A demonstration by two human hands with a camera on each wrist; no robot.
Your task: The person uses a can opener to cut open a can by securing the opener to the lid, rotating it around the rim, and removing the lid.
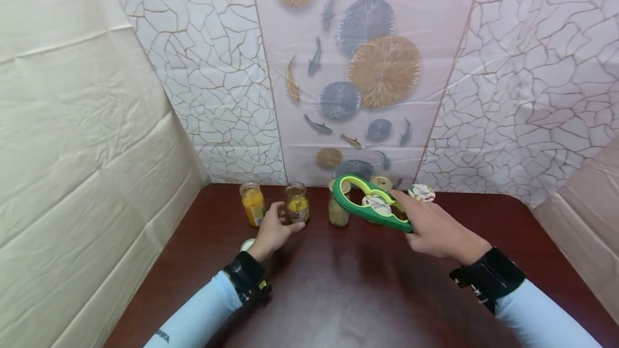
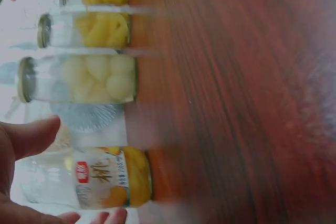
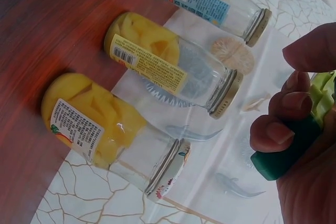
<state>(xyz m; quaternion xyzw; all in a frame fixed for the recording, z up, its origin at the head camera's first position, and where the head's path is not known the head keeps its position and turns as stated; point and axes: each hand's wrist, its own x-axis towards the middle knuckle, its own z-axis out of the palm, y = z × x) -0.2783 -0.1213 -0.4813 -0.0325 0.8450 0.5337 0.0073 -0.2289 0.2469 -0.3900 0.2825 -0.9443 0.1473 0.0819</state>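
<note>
My left hand [image 1: 273, 230] is beside a lidless glass jar of yellow fruit [image 1: 297, 205], thumb on one side and fingers on the other. In the left wrist view the thumb [image 2: 37, 136] stands apart from the labelled jar [image 2: 102, 177]; whether the fingers touch it is unclear. My right hand [image 1: 437, 224] grips a green jar opener [image 1: 353, 205], held up in front of the jars. A white printed lid [image 1: 377, 204] shows inside the opener's loop; I cannot tell if it is caught there. The right wrist view shows curled fingers around the opener's dark green end [image 3: 286, 153].
Left of the labelled jar stands a lidless orange jar [image 1: 253, 205]. To its right are a gold-lidded jar of pale fruit [image 1: 338, 214], another gold-lidded jar [image 3: 152, 56] and a printed-lid jar [image 3: 100, 124]. A pale lid [image 1: 247, 244] lies by the left wrist on the brown table [image 1: 329, 294].
</note>
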